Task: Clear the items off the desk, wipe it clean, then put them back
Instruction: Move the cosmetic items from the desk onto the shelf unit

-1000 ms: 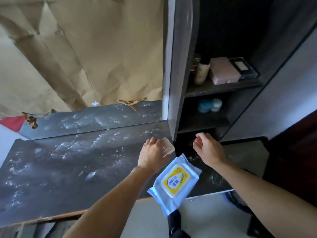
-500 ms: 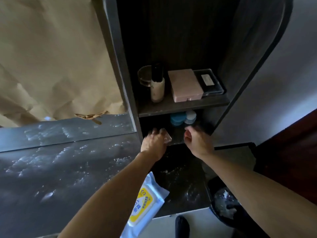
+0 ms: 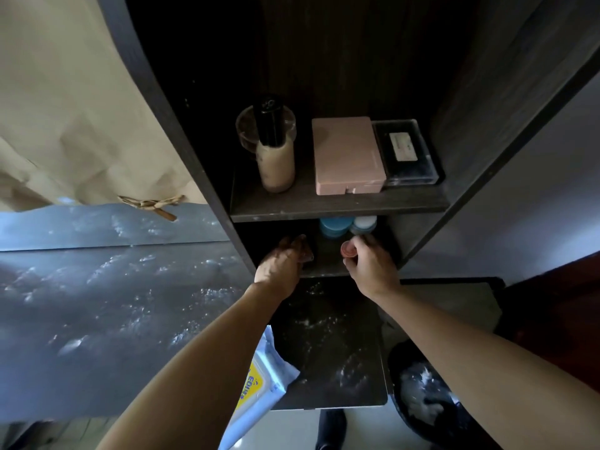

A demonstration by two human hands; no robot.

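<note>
**Desk and side shelves: both hands at the lower shelf**

- Left hand (image 3: 279,266): reaches into the lower shelf opening, back of the hand up. The fingers are curled together and pinch a small clear piece (image 3: 306,255) at its right side. What the piece is cannot be told.
- Right hand (image 3: 370,264): at the front edge of the same shelf, thumb and fingers closed round a small round pink thing (image 3: 348,249).
- Desk (image 3: 97,303): dark top with pale smears across it and white specks near its right end.
- Wipes pack (image 3: 259,388): blue and white with a yellow label. It lies at the front edge of the desk, overhanging it, partly under the left forearm.
- Lower shelf, back: a blue jar (image 3: 334,226) and a white jar (image 3: 365,224), side by side, just beyond the right hand.
- Upper shelf (image 3: 337,206), left to right: a clear cup (image 3: 245,131), a cream bottle (image 3: 277,164) with a black cap upright in front of it, a pink box (image 3: 345,157), and a black case (image 3: 406,154) touching the box.
- Bin (image 3: 418,394): dark, on the floor off the right end of the desk, with white wads inside.
- Brown paper (image 3: 65,108): creased, behind the back edge of the desk.
</note>
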